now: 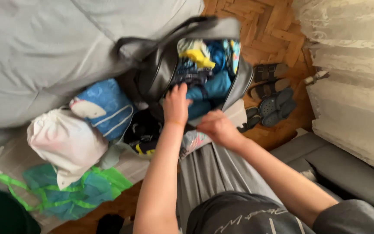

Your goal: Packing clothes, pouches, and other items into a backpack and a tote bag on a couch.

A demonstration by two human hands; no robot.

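Hands, two: left hand (176,105) in one black bag (161,73), right hand (215,127) beside.

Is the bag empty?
No, the open grey bag is stuffed with blue and yellow clothes, left hand reaching in.

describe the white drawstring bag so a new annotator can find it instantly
Start at the open grey duffel bag that the left hand reaches into, then look left past the blue shark-print bag. The white drawstring bag lies just below it, above the green mesh bag. It is the only plain white, puffy sack there.
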